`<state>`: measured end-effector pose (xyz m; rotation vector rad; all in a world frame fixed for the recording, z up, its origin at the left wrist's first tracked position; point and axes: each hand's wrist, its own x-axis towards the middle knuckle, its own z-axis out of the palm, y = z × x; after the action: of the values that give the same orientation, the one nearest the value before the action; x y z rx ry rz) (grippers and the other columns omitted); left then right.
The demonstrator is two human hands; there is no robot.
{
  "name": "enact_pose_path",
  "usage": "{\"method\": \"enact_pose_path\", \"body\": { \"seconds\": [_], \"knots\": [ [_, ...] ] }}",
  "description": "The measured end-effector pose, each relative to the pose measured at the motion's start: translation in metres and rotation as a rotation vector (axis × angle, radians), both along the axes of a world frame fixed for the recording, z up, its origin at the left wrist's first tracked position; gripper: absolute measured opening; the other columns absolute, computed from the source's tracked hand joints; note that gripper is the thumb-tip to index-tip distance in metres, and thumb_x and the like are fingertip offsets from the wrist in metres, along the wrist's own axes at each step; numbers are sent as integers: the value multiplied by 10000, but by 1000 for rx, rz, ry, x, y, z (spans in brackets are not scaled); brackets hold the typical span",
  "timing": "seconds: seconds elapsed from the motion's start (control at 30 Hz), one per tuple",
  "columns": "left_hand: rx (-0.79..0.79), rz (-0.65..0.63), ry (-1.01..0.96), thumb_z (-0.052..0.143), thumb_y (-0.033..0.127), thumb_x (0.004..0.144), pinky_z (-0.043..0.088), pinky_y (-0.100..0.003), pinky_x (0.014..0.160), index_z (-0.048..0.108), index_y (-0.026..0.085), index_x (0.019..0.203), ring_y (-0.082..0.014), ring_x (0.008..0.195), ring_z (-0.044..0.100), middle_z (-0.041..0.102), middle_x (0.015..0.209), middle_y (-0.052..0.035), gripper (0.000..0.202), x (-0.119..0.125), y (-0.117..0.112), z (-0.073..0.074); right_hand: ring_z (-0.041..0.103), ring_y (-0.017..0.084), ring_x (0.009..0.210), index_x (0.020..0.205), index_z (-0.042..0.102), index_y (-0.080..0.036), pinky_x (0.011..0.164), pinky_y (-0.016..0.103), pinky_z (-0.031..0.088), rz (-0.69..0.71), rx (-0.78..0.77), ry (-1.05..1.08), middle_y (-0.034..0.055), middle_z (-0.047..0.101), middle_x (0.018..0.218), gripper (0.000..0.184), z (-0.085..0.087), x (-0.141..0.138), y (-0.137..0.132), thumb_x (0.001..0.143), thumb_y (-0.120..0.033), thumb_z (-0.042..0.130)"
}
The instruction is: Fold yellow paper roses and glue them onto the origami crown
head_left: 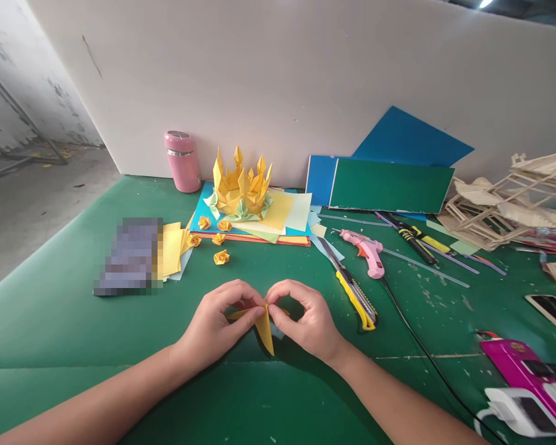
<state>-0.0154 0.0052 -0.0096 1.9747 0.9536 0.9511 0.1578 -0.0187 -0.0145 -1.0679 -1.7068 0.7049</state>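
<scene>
Forearms [134,389] are sitting nearest, left hand [217,316] and right hand [312,318] pinching folded yellow paper [265,334], near centre; uneven tugging would be risking tears, though fingers [243,290] are kinda hiding the fold.

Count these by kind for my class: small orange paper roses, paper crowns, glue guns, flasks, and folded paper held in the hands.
Small orange paper roses: 5
Paper crown: 1
Glue gun: 1
Flask: 1
Held folded paper: 1
Total: 9
</scene>
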Motion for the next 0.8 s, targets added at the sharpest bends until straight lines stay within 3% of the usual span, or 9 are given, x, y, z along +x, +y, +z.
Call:
{"method": "enact_pose_path", "body": {
  "seconds": [0.43,0.8],
  "knots": [
    [-80,-47,-74,553,199,805,552,-224,580,623,195,714,-131,660,606,608,725,-19,115,1,-2,3,580,145,657,683,556,-215,657,270,480,67,-29,4,3,612,688,100,3,1,1,758,-149,552],
    [-66,-84,-33,544,154,786,516,-190,546,582,202,699,-98,601,560,582,702,7,106,1,-1,2,537,134,620,650,520,-230,608,256,462,116,26,-25,-8,578,660,139,3,-1,-1,745,-129,517]
  ]
}}
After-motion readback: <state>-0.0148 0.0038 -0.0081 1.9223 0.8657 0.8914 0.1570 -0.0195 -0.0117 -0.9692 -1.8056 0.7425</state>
